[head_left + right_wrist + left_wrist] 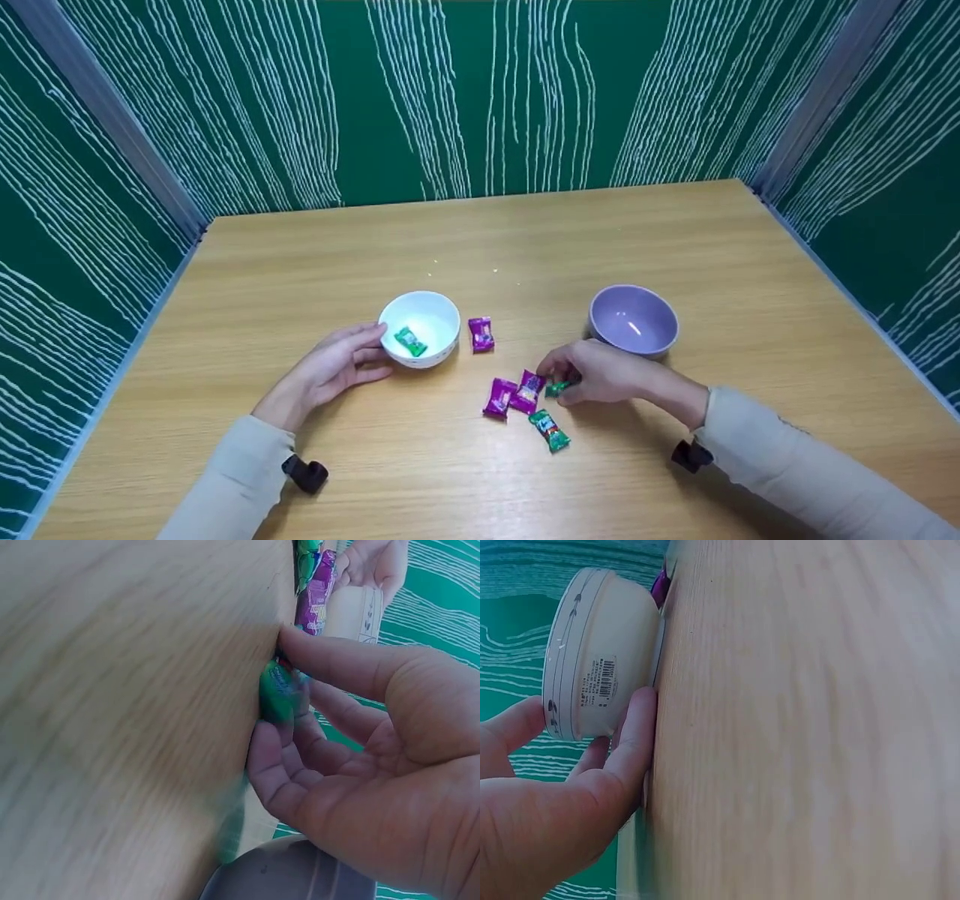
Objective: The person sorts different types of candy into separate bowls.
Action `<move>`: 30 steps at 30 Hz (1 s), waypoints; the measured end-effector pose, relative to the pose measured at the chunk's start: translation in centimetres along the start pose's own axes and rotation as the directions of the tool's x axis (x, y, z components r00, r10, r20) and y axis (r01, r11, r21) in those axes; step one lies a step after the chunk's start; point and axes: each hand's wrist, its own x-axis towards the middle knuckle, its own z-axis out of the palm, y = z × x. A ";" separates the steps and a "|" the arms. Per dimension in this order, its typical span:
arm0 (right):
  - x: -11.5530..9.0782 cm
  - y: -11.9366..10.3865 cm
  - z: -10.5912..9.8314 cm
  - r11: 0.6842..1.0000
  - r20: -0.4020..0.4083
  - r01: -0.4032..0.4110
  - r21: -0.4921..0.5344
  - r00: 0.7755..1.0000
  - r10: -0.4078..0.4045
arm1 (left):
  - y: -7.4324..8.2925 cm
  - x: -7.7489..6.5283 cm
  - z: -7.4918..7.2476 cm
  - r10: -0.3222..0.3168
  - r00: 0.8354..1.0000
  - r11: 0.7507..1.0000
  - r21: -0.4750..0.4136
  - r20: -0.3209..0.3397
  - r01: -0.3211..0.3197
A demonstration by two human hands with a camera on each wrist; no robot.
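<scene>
My left hand (337, 365) holds the side of a white bowl (435, 315), its fingers at the rim and lower wall. Inside that bowl lies one green-wrapped candy (410, 341). Close over the tabletop, my right hand (604, 371) pinches another green-wrapped candy (277, 694) between thumb and fingers, which partly hide it. Beside those fingertips lie two purple-wrapped candies, one (528, 391) nearer the hand and one (500, 397) to its left. A third green candy (550, 430) rests just in front. One more purple candy (481, 334) sits right of the white bowl.
A purple bowl (634, 319) stands just behind my right hand on the wooden table (337, 262). A few tiny pale bits lie farther back. Green panels (480, 97) with white streaks enclose the table's back and sides.
</scene>
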 end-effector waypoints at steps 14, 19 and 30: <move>0.4 0.3 -0.1 0.917 0.081 -0.073 0.391 0.996 0.045 | -0.1 0.2 -0.2 0.015 1.000 1.000 0.007 0.018 -0.016; 0.4 0.3 -0.1 0.865 0.128 -0.135 0.484 0.988 0.082 | -0.1 0.2 -0.1 0.013 1.000 1.000 0.005 0.020 -0.013; 0.4 -0.3 -0.7 0.790 0.176 -0.166 0.590 0.982 0.075 | -0.1 0.1 -0.1 0.003 1.000 1.000 -0.002 -0.007 -0.003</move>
